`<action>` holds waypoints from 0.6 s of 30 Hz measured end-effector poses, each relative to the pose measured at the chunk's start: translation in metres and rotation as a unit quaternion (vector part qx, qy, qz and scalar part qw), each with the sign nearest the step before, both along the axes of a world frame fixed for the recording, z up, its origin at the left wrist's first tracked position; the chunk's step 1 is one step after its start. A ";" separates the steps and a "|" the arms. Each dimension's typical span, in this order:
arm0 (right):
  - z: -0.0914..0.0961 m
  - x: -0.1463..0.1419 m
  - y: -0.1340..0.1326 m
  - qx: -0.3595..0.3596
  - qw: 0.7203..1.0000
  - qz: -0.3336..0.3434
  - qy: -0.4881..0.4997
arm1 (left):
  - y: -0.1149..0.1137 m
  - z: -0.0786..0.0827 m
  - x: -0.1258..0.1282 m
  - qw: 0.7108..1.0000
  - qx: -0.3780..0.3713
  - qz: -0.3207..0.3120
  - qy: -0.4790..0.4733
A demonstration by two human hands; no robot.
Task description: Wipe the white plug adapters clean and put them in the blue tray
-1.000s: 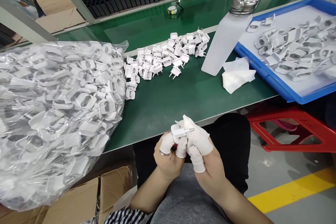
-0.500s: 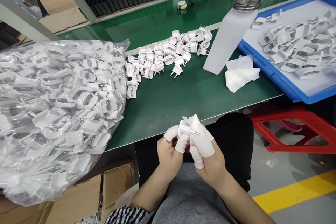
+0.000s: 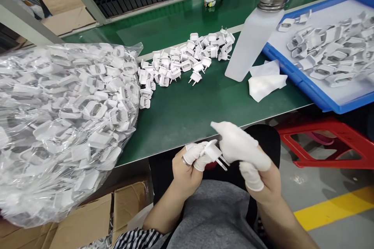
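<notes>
Above my lap, my left hand [image 3: 187, 163] in white finger covers pinches a white plug housing [image 3: 212, 150]. Its two metal pins point down and to the right. My right hand [image 3: 263, 179] also wears white finger covers and holds a white wipe [image 3: 238, 142] draped over its fingers, close to the right side of the plug. Whether the wipe touches the plug I cannot tell. Beyond my hands, a loose pile of similar white plug housings [image 3: 187, 60] lies on the green table [image 3: 175, 120].
A clear plastic bag [image 3: 67, 124] full of plug housings bulges at the left. A white pump bottle [image 3: 251, 42] and folded wipes [image 3: 265, 85] stand near a blue tray [image 3: 300, 78] of more housings. A red stool [image 3: 324, 140] is on the floor at right.
My right hand has drawn away to the right with the wipe, off the plug. In my left hand the plug has tilted, its pins now pointing more downward.
</notes>
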State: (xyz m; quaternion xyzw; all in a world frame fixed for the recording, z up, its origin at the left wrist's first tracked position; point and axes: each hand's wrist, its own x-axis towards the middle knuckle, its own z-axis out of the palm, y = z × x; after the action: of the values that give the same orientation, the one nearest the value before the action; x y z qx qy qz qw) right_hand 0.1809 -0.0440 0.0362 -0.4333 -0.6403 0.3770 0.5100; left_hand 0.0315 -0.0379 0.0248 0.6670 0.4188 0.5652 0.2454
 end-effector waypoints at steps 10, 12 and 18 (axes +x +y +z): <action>-0.014 -0.009 0.007 0.034 0.977 0.110 0.178 | -0.005 0.009 0.000 0.963 -0.187 -0.133 -0.144; -0.019 -0.010 0.005 0.009 0.970 0.064 0.235 | -0.004 0.008 0.000 0.955 -0.195 -0.144 -0.172; -0.004 -0.010 0.012 -0.095 0.927 -0.037 0.362 | 0.000 0.007 0.001 0.964 -0.142 -0.129 -0.186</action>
State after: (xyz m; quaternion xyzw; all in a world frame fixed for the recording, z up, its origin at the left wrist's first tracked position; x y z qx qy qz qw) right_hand 0.1713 -0.0315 0.0322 -0.3373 -0.3569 0.5482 0.6770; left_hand 0.0329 -0.0378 0.0319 0.5566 0.3520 0.5777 0.4823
